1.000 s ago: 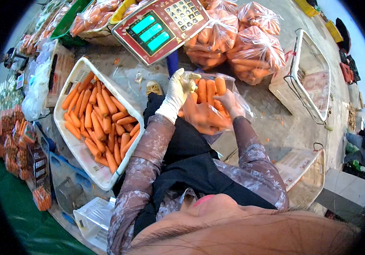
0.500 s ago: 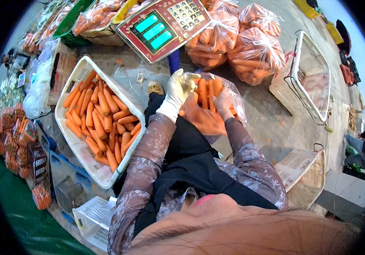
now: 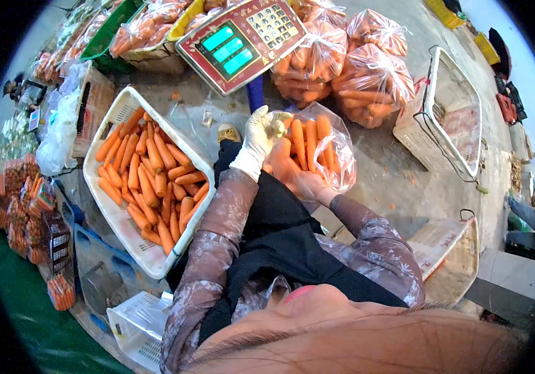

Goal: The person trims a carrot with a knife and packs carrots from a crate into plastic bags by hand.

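Since the last frame, the bare right hand [image 3: 310, 184] has swung back toward the wearer, from among the carrots [image 3: 311, 142] to the near side of the clear bag [image 3: 344, 142]. From my end its fingers look blurred against the orange, so I can't tell whether they grip anything. I see the gloved left hand [image 3: 258, 138] much where it was, fingers curled narrow at the bag's left edge; whether it pinches the film I can't tell. Those carrots stand mostly upright in the bag. Left of it I have a crate [image 3: 150, 257] of loose carrots; beyond sit a scale [image 3: 242, 45] and tied bags [image 3: 376, 81].
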Demonstrator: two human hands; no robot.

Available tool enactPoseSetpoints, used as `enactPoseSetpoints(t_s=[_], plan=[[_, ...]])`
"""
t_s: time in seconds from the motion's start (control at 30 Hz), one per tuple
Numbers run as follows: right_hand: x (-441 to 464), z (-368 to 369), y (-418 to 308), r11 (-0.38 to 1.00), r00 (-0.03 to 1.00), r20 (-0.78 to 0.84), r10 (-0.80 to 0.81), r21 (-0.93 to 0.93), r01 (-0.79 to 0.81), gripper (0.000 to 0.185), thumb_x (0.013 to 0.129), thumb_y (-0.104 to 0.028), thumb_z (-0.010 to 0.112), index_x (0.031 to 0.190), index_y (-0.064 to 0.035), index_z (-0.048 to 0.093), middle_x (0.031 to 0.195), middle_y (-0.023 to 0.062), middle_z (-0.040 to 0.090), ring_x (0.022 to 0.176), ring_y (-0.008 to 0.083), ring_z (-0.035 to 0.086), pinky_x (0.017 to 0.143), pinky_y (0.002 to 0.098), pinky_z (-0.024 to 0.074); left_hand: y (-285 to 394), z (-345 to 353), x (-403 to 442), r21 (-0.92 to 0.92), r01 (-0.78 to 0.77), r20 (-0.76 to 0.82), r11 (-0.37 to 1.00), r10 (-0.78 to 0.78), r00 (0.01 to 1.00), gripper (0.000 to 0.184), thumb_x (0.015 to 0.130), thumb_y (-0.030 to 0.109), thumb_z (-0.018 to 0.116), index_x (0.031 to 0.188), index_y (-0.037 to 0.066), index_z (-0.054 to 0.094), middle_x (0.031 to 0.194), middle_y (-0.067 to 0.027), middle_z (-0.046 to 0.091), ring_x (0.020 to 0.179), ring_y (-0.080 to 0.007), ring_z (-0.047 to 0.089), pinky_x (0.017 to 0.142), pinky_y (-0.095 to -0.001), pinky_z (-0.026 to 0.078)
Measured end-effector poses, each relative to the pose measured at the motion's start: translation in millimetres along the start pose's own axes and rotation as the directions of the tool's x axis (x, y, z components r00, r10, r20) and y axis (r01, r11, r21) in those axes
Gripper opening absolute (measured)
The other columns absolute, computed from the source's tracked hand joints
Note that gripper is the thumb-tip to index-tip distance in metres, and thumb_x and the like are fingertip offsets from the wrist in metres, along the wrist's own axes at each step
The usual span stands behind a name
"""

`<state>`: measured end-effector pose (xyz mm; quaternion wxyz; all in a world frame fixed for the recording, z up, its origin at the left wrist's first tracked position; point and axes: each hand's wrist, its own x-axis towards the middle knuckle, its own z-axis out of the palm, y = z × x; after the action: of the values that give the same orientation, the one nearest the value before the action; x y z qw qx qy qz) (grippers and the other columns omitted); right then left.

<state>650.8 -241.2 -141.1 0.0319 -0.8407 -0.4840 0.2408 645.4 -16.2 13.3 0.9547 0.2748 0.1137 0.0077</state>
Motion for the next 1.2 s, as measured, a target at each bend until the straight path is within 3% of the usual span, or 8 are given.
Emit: enactPoseSetpoints(t_s=[0.1,0.23,0.33,0.57,0.7,0.8,0.83,1.2], plan=[[-3,-77,-15,0.909,0.937,0.106,0.333,0.227,-0.349,0.037,0.077,-0.037,0.062,0.091,-0.0031,0.065,0.085,0.0192,0.066,0.085,0.0339,0.066,0.075,0.0395,0.0526,8,-5,-1,-0.033,-0.07,-0.042,0.997,0.069,0.997,0.058,0.088,0.044,0.047,0.099,-0.011,0.061,0.061,-0.0079,0.063,0.048,-0.0178,0.055,0.059,-0.0307,0.05],[14,-96,-15,0.522,0.788,-0.183,0.588,0.83,-0.197,0.066,0.07,-0.034,0.071,0.116,0.0043,0.045,0.106,0.0251,0.06,0.104,0.0384,0.057,0.09,0.0417,0.0447,4,-2,-3,-0.134,-0.062,-0.061,0.989,0.055,0.997,0.054,0.088,0.04,0.047,0.102,-0.011,0.06,0.068,-0.0096,0.066,0.058,-0.0195,0.062,0.063,-0.0313,0.052],[77,-82,-9,0.59,0.632,-0.127,0.764,0.534,-0.605,0.07,0.071,-0.028,0.071,0.123,0.0058,0.039,0.111,0.0276,0.058,0.109,0.0395,0.055,0.096,0.0434,0.0402,1,0,-3,-0.159,-0.053,-0.041,0.986,0.047,0.998,0.051,0.089,0.037,0.049,0.104,-0.011,0.059,0.079,-0.0132,0.067,0.067,-0.0228,0.065,0.069,-0.0322,0.052],[110,-52,0,0.629,0.58,-0.313,0.752,0.604,-0.489,0.069,0.07,-0.022,0.07,0.125,0.0056,0.038,0.109,0.025,0.059,0.11,0.0394,0.054,0.097,0.0435,0.0388,-3,-4,-10,0.04,-0.132,-0.034,0.99,0.133,0.99,0.045,0.09,0.031,0.048,0.105,-0.009,0.059,0.097,-0.0172,0.067,0.078,-0.0263,0.065,0.079,-0.037,0.051],[70,-81,-2,0.62,0.634,-0.283,0.72,0.673,-0.404,0.083,0.065,-0.023,0.076,0.13,0.0054,0.033,0.11,0.0197,0.056,0.102,0.0305,0.056,0.092,0.0377,0.0424,-8,-1,-9,0.147,-0.065,-0.105,0.987,0.081,0.991,0.033,0.088,0.03,0.051,0.093,-0.001,0.063,0.082,-0.0136,0.067,0.073,-0.0241,0.064,0.07,-0.0357,0.051],[31,-64,21,-0.111,0.849,-0.013,0.528,0.99,0.084,0.075,0.065,-0.007,0.076,0.129,0.003,0.038,0.101,0.013,0.06,0.089,0.0238,0.06,0.077,0.0306,0.0507,-18,-14,4,0.058,0.058,-0.157,0.997,-0.048,0.986,0.035,0.086,0.029,0.051,0.094,-0.003,0.063,0.084,-0.0142,0.066,0.073,-0.0263,0.062,0.072,-0.0379,0.051],[37,-37,51,0.115,0.813,-0.183,0.552,0.983,0.143,0.069,0.064,-0.005,0.077,0.124,0.0018,0.044,0.105,0.0121,0.06,0.093,0.0234,0.06,0.079,0.032,0.051,-17,-16,5,0.086,0.125,-0.177,0.988,-0.109,0.978,0.035,0.087,0.029,0.05,0.094,-0.003,0.062,0.084,-0.0138,0.066,0.073,-0.0256,0.061,0.07,-0.0374,0.05],[-41,-274,-159,-0.115,0.956,-0.273,-0.104,0.958,0.261,0.065,0.059,-0.009,0.076,0.117,0.0024,0.05,0.101,0.0105,0.062,0.089,0.0206,0.062,0.082,0.0331,0.0502,-22,-16,13,-0.14,0.23,0.039,0.963,-0.227,0.973,0.029,0.09,0.034,0.049,0.089,0.006,0.059,0.08,-0.0121,0.063,0.067,-0.0245,0.06,0.066,-0.0365,0.051]])
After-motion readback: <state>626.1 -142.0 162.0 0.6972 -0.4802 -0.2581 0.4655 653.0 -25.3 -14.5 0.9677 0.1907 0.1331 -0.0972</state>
